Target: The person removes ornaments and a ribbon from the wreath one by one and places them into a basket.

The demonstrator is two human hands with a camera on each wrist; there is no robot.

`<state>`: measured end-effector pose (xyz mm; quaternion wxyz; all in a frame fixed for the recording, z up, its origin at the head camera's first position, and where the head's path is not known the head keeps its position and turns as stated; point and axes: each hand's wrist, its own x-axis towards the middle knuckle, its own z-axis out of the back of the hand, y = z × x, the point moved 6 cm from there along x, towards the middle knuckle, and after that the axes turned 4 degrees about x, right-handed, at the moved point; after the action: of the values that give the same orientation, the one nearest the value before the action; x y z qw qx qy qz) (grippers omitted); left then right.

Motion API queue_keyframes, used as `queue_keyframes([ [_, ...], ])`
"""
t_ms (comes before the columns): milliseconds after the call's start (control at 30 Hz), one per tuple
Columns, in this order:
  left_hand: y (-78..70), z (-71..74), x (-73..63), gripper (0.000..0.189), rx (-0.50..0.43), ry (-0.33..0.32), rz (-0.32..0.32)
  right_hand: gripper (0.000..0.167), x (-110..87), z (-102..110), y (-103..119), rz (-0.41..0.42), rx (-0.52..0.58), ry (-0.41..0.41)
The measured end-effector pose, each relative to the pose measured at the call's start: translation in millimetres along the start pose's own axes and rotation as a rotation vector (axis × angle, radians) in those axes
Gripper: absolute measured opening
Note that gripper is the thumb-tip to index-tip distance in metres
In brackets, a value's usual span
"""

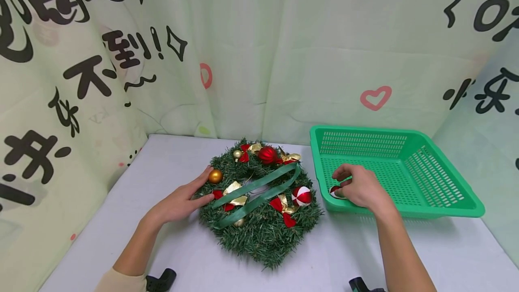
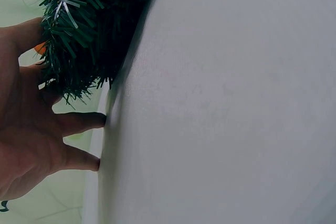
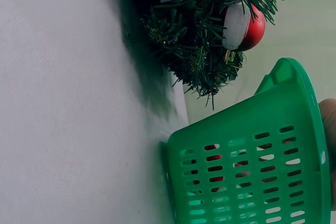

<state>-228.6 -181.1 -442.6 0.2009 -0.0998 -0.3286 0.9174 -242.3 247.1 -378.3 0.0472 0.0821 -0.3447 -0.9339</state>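
A green Christmas wreath lies on the white table, dressed with gold-and-red bows, baubles and a green ribbon looped across it. At its left side rests my left hand, fingers spread, thumb at a bow; in the left wrist view two fingertips meet the tabletop. My right hand reaches into the green plastic basket, pinching a red-and-white bauble close to the near left wall. Through the basket slots in the right wrist view, red and white show; most of the bauble is hidden.
A similar red-and-white bauble hangs on the wreath's right side, close to the basket's left rim. Printed curtains stand behind and beside the table. The basket stands at the table's back right.
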Motion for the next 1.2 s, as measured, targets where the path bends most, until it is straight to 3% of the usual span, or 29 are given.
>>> queue_keyframes([
  [1200,2.4,-1.0,1.7,0.082,-0.005,0.002,0.001,0.032,-10.9,9,21,0.055,-0.015,-0.089],
])
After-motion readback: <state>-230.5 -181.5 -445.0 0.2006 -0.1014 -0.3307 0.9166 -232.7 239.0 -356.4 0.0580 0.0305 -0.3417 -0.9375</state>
